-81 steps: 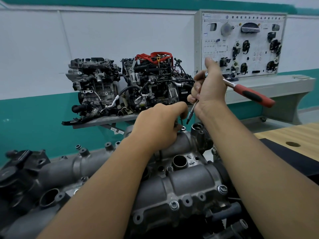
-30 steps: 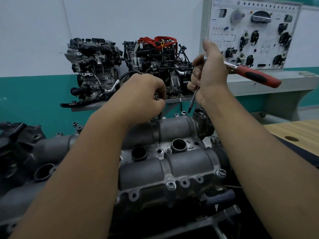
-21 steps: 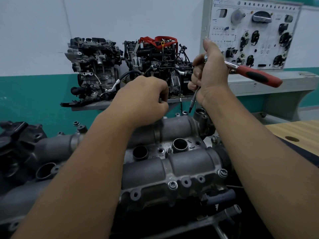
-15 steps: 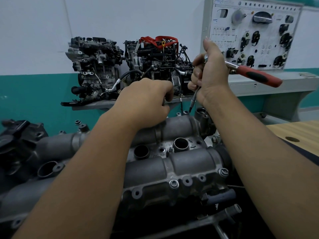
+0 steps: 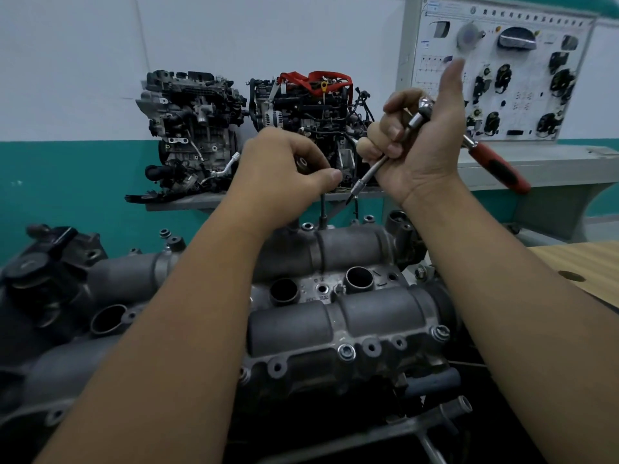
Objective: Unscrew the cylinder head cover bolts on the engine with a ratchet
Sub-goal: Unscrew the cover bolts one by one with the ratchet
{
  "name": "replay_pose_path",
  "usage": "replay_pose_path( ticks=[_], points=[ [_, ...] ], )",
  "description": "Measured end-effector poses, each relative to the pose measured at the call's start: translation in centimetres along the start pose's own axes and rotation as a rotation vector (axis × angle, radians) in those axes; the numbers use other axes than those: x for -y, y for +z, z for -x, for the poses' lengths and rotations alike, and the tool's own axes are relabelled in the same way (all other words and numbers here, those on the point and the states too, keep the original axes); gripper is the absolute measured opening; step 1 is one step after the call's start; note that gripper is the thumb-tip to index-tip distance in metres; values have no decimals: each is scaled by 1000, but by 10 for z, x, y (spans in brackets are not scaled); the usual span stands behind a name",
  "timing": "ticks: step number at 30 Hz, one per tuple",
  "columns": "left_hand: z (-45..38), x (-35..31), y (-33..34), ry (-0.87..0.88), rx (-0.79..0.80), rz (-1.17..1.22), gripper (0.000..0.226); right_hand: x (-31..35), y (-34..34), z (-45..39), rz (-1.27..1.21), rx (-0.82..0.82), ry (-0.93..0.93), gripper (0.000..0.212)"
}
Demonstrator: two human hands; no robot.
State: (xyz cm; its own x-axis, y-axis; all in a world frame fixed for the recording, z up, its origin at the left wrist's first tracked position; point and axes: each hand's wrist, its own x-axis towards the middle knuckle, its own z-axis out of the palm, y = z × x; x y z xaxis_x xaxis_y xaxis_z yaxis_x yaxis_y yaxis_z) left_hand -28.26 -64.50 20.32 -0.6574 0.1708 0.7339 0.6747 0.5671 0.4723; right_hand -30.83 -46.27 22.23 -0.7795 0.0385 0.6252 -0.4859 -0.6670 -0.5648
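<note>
Right hand at upper right of centre curls round the ratchet, thumb stuck up, its red-and-black handle slanting down to the right and the thin steel extension poking out below the fingers, clear of the engine. Left hand at centre pinches a slim bolt rising from the far edge of the rough cast-grey cylinder head cover, probably by its head, though the fingers hide it. Behind them, two display engines on a shelf and a white panel.
</note>
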Motion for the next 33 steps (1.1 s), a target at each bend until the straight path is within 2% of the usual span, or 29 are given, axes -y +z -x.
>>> replay_pose_path(
  ticks=[6,9,14,18,25,30,33],
  points=[
    [1,1,1,-13,99,-178,13,2,0,-1,-152,-49,5,81],
    [2,0,3,-37,166,-344,17,3,-1,0,-233,-87,12,82],
    [2,3,7,-42,127,-495,26,5,-1,0,-302,-108,23,83],
    [3,3,7,-8,130,-517,25,4,1,0,-286,-93,28,81],
    [1,8,4,-12,212,-420,18,0,4,1,-192,-1,63,79],
    [2,9,5,0,180,-368,18,-4,19,0,-165,0,88,75],
    [2,12,7,-26,150,-346,19,-4,33,-8,-53,56,117,70]
  ],
)
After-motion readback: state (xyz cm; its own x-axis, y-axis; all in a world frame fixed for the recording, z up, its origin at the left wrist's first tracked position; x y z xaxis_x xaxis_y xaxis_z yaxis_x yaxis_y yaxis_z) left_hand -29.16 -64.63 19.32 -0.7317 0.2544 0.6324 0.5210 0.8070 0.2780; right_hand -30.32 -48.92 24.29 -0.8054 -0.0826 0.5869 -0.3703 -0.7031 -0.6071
